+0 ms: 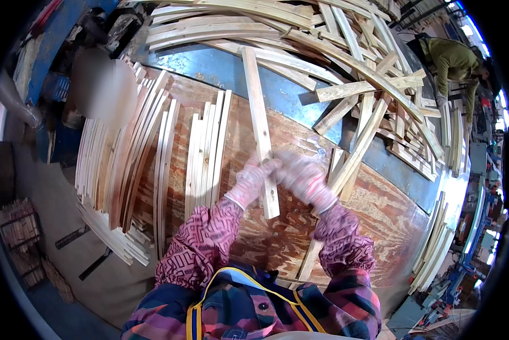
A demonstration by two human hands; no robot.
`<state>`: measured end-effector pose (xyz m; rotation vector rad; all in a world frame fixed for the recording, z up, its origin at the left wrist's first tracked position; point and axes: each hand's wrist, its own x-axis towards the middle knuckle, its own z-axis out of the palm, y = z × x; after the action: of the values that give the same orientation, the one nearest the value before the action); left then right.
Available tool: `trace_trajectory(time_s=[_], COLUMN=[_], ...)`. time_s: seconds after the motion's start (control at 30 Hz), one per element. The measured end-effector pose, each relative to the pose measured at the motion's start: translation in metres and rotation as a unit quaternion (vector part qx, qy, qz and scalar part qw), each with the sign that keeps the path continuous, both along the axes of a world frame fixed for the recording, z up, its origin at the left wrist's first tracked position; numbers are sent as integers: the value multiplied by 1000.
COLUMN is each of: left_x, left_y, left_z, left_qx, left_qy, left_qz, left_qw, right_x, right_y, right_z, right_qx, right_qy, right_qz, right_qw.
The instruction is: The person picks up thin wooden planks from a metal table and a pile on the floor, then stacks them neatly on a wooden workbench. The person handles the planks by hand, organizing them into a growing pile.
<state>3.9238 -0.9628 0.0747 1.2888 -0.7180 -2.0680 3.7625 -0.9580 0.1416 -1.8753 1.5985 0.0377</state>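
You have one long wooden slat in hand, and both of your gloved hands are on its near part. Your left hand is closed around the slat from its left edge, and your right hand is closed on it from the right, the two hands nearly touching across the wood. The slat runs away from you, its far end reaching the blue surface and its near end poking out just below your hands, over the plywood table.

To your left on the plywood lie three loose groups of sorted slats: a wide fanned stack at the table's edge, a thin pair of strips beside it, and a bundle of about five strips just beside your left hand. Their exact count in the big stack cannot be told.

Beyond the blue surface sits one large jumbled heap of slats, crossing at all angles. More slats hang off the table's right edge.

One other person in an olive jacket works at the far right. A small stack of wood pieces stands on the floor at your far left. No packages or labels are readable here.
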Motion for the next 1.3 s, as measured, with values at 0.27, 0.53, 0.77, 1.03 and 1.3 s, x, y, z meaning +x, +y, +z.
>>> trace_trajectory(time_s=[0.27, 0.53, 0.77, 1.03, 1.3], left_x=[37, 130, 288, 285, 195], left_y=[30, 73, 145, 122, 101], left_z=[-3, 45, -26, -39, 29], left_qx=[147, -4, -334, -154, -307], left_qy=[114, -31, -631, -713, -620], left_qz=[78, 31, -160, -239, -180], left_qw=[979, 999, 682, 641, 700], right_x=[-131, -137, -97, -22, 0], right_y=[-151, -146, 40, 260, 215], right_z=[-64, -92, -47, -174, -66], right_qx=[-132, -128, -201, -94, -295], right_qy=[127, 13, -75, 41, -346], right_qz=[-619, -676, -587, -552, -487], right_qw=[764, 725, 780, 827, 746])
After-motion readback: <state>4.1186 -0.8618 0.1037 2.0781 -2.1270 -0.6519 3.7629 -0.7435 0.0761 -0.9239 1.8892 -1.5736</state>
